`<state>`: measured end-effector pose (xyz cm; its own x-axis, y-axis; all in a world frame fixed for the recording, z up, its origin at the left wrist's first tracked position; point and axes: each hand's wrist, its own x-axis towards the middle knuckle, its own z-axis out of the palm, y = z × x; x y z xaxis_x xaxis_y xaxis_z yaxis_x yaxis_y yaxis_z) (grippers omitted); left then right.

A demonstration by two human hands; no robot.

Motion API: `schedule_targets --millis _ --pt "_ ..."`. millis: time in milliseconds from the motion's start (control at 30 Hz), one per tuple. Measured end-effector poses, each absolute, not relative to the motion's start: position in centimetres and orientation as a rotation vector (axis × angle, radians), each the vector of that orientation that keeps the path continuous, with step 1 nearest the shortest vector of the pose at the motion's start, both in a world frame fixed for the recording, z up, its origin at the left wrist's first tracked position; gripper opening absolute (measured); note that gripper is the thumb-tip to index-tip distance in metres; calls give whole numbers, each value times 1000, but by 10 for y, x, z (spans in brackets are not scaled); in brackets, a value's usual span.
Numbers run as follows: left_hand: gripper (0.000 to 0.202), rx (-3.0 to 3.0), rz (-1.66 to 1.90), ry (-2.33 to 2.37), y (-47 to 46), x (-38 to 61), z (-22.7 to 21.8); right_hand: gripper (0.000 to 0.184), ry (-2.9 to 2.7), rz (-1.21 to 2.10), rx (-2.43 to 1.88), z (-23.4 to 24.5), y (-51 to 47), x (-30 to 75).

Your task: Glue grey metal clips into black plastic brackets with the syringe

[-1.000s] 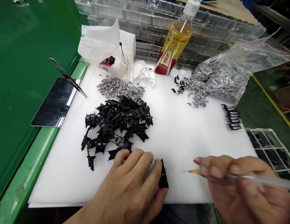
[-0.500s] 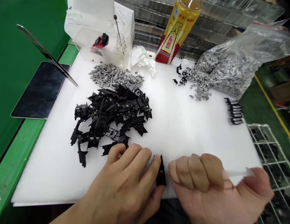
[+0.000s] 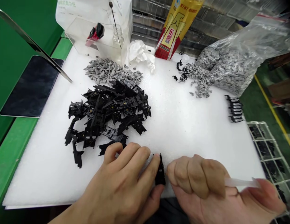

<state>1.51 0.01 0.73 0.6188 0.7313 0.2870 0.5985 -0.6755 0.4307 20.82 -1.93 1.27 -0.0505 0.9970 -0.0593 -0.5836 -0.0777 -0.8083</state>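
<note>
My left hand [image 3: 126,180] rests at the front of the white foam sheet, thumb and a finger closed on a small black plastic part [image 3: 160,172] that stands between them. Just to its right, my right hand [image 3: 203,186] is curled with the palm side showing. A translucent white stick-like piece [image 3: 240,183] spans from its index finger to its thumb; the rest of that piece is hidden in the fist. Behind my left hand lies a jumbled pile of similar black plastic parts [image 3: 107,115].
Small grey pieces [image 3: 112,71] lie heaped behind the pile. Tweezers [image 3: 35,46] lean over a dark tablet [image 3: 28,88] at left. At the back stand a clear box [image 3: 77,39] and a yellow-red bottle [image 3: 174,32]. A plastic bag of grey pieces [image 3: 224,62] sits at right, near several lined-up black parts [image 3: 235,109].
The camera view has shifted slightly, so the surroundings sit a little further left and higher. My right hand has tilted a little, its thumb end lower; both hands keep their hold.
</note>
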Motion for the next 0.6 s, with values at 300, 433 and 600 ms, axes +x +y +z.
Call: schedule_targets --millis 300,433,600 --pt "29 2568 649 1059 1 13 5 63 -688 1515 -785 10 -24 209" --pt "29 2575 660 1060 0 13 6 62 -677 1498 -783 10 -24 209" --pt "29 2577 659 1056 -1 12 5 55 -777 1530 -780 11 -23 213"
